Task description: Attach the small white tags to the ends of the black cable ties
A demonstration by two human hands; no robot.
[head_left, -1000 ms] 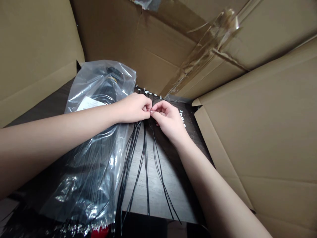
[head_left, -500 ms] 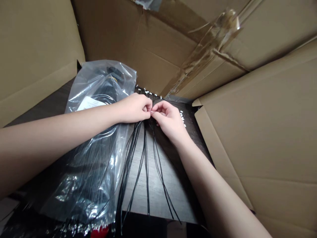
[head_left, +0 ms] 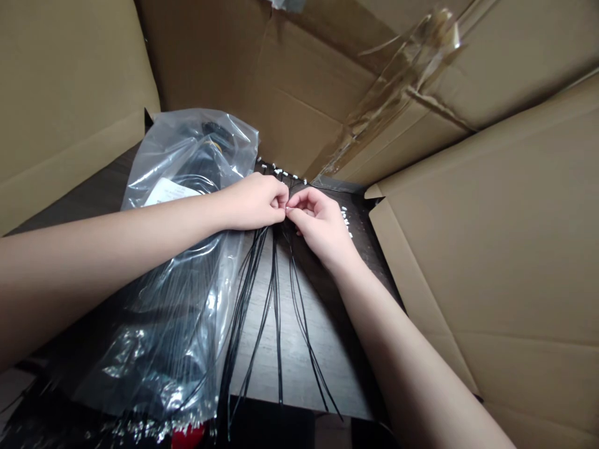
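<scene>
Looking down from head height into an opened cardboard box [head_left: 262, 75]: left hand [head_left: 250, 202] and right hand [head_left: 318, 227] meeting at the middle of the scene, fingertips almost touching. Left fingers [head_left: 276, 199] curled closed over a bunch of thin black wires [head_left: 262, 299]; right thumb and forefinger [head_left: 299, 202] pinched narrow at the same spot, the pinched bit too small to make out. Wires hanging from under both hands, fanned loosely toward the near side across a wood-grain board [head_left: 299, 349] and over its edge. Tiny white wire ends [head_left: 281, 171] lined up in a row just beyond the hands, with more white bits [head_left: 346, 221] on the dark board to the right. On the left, a clear plastic bag [head_left: 173, 299] under the left forearm, with dark coils [head_left: 206, 168] and a white paper label [head_left: 171, 192] showing through. Along the bag's near edge, a fringe of small metal ends [head_left: 140, 429], just beside a scrap of red [head_left: 187, 436]. At far right, torn packing tape [head_left: 402, 93] across the cardboard flaps [head_left: 468, 249].
</scene>
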